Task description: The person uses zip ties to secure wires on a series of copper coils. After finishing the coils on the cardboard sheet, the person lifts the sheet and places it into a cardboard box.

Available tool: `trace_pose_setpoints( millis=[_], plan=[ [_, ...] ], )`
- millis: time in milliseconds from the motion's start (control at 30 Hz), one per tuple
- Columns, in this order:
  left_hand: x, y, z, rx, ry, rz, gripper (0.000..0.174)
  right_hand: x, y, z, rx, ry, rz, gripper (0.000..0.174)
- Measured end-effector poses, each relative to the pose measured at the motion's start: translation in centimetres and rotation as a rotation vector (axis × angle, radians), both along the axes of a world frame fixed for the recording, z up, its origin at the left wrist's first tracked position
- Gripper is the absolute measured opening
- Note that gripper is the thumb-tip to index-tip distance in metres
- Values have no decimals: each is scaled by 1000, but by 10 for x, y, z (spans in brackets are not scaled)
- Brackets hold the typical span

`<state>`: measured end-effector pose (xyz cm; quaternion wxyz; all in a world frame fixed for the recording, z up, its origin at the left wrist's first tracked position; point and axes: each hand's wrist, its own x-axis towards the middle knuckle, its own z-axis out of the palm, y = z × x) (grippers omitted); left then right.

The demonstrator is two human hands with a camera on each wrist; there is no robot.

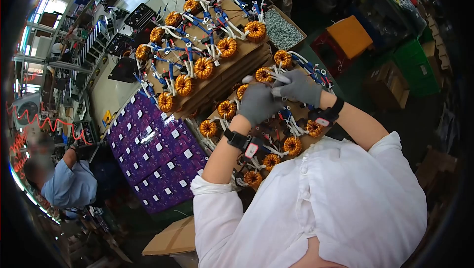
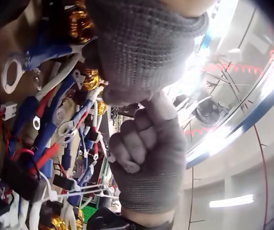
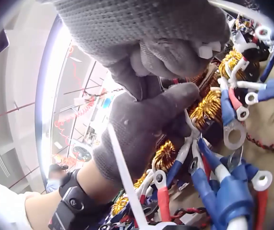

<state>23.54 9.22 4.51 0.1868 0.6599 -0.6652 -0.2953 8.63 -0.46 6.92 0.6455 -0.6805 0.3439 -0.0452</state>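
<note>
Head view: gloved left hand [image 1: 259, 104] and right hand [image 1: 297, 88] meet beside a copper-coloured coil [image 1: 263, 74]

The coil sits just beyond the fingers, among other wire-wound rings near the stacked cardboard [image 1: 222, 82], with white leads [image 1: 281, 77] running close to the right hand. The right hand's fingers are curled well in, and a small white piece [image 3: 206, 51] shows at them, apparently gripped. One finger of the left hand reaches out towards the right hand; whether the left hand holds anything, and how tightly its other fingers close, cannot be told. A narrow white strip [image 3: 123, 167] slants past the left hand in the right wrist view.

The coil will probably feel dense for its size, stiff and a little slick, its windings easily scuffed. It is best taken round the outer rim, fingers on opposite sides. The leads should flex, though springily, and are better held by the blue sleeves [image 3: 232, 196] than by the metal ring terminals [image 3: 234, 145], which could snag neighbouring wires.
</note>
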Motion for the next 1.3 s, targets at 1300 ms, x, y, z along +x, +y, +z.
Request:
trace_pose_setpoints(
  millis=[1300],
  plan=[
    [49, 66, -4, 185, 360, 216, 24, 26, 25, -1, 131, -189, -36, 19]
  ],
)
